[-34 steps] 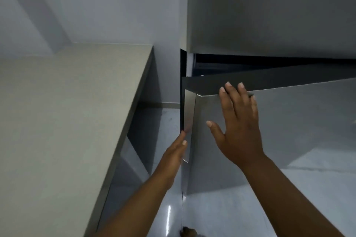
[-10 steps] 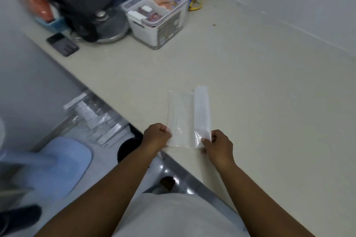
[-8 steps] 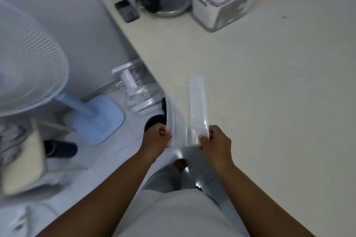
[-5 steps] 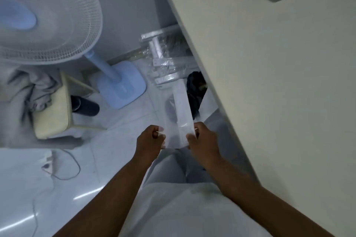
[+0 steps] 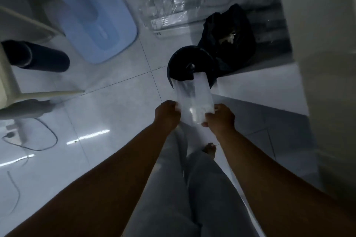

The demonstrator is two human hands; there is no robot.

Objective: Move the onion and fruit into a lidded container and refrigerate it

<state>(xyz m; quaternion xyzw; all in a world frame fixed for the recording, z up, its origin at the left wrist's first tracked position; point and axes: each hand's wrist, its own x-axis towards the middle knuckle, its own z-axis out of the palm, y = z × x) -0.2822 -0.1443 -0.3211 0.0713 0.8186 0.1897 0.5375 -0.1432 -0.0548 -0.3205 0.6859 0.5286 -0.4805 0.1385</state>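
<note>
The view looks straight down at a pale tiled floor (image 5: 107,106). The counter edge (image 5: 317,63) runs down the right side; open floor lies to the left and ahead of the person's legs. 1 clear plastic bag (image 5: 194,100) is held out in front of the body, its long axis running away from the person and slightly left, its far end over the round black bin (image 5: 185,63). The left hand (image 5: 167,113) is closed on the near left corner of the bag, and the right hand (image 5: 219,119) pinches the near right corner, so both hands grip 1 bag between them. Just beside the bin on the right sits 1 black bag (image 5: 229,38), touching it or nearly so; the blur leaves that unclear. Beyond them lies plastic-wrapped packaging (image 5: 181,4). To the left stand 1 blue fan base (image 5: 96,23) and 1 dark cylinder (image 5: 36,56), well apart from the bin. 1 bare foot (image 5: 209,149) shows below the right hand.
</note>
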